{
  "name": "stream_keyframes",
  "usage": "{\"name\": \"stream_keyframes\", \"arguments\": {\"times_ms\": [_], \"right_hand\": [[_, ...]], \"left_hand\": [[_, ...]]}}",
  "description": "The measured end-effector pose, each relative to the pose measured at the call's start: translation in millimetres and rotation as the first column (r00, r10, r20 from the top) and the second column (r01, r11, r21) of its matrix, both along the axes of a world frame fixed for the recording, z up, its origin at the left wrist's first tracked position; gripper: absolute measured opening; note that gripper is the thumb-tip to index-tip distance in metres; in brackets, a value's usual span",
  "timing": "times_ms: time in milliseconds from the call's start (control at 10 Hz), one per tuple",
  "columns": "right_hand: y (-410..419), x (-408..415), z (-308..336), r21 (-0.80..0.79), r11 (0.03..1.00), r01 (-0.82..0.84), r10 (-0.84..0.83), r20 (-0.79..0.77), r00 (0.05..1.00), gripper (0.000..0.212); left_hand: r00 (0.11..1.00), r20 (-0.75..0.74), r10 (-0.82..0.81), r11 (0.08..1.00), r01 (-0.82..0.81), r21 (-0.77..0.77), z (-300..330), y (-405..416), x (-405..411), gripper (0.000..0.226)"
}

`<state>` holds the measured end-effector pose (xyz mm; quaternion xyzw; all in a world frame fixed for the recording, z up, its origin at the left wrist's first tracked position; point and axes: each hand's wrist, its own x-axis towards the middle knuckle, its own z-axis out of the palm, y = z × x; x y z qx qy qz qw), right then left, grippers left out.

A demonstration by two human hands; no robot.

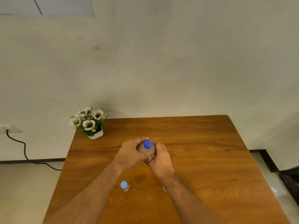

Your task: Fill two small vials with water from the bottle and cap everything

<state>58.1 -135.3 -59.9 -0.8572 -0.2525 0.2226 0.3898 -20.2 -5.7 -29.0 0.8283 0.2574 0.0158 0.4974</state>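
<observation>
A clear water bottle (148, 151) with a dark blue cap (147, 144) stands upright near the middle of the wooden table (202, 151). My left hand (129, 152) wraps its left side and my right hand (160, 160) wraps its right side, so both grip the bottle's body below the cap. A small vial (124, 186) with a light blue cap stands closer to me on the left. A second vial (164, 188) shows only as a glassy sliver beside my right forearm, which hides most of it.
A white pot of artificial white flowers (90, 123) stands at the table's far left corner. The wall runs just behind the table. A black cable (24, 151) hangs from a wall socket at the left, down to the floor.
</observation>
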Motion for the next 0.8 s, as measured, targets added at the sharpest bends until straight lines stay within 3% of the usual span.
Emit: {"name": "stream_keyframes", "arguments": {"times_ms": [600, 700, 800], "right_hand": [[7, -2, -22, -0.109, 0.994, -0.025, 0.018, -0.066, 0.998, 0.077], [3, 1, -22, -0.153, 0.985, -0.084, 0.066, -0.115, 0.991, 0.088], [-8, 7, -12, -0.253, 0.949, -0.186, 0.145, -0.17, 0.975, 0.097]], "left_hand": [[0.99, -0.138, -0.006, 0.998, -0.003, -0.062, -21, -2, 2, 0.092], [0.981, -0.179, -0.07, 0.997, 0.061, -0.053, -25, -6, -6, 0.11], [0.96, -0.248, -0.129, 0.99, 0.141, 0.031, -25, -11, -22, 0.107]]}}
